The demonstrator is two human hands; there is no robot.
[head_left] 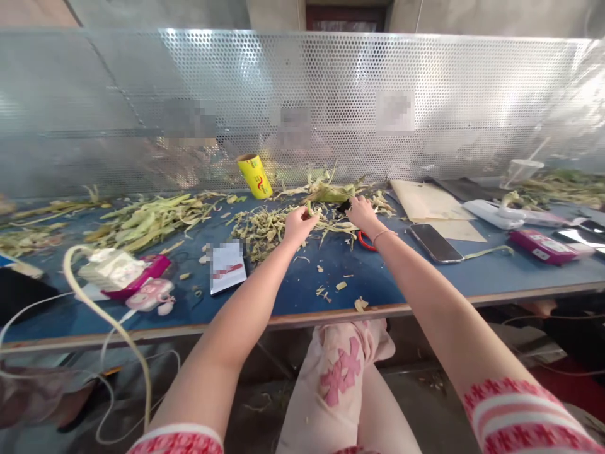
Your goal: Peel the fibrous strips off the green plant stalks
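My left hand (300,226) is closed in a pinch on a short green plant stem (309,208), over the table's middle. Just to the right, my right hand (363,213) has its fingers bent down at the far pile of pale green leaves and stalks (331,192). A small dark thing (345,205) shows by its fingertips; what those fingers grip is hidden. Below the right wrist lies a red loop (365,241), resembling a scissors handle. A heap of small greenish plant pieces (259,230) spreads out left of my left hand.
A perforated metal screen (283,82) closes off the table's back. A yellow tube (255,176) stands tilted before it. Longer stalks (142,221) lie left. Phones (227,267) (435,243), cardboard (428,200), a white cable (132,340) and a plastic cup (522,171) surround the work area.
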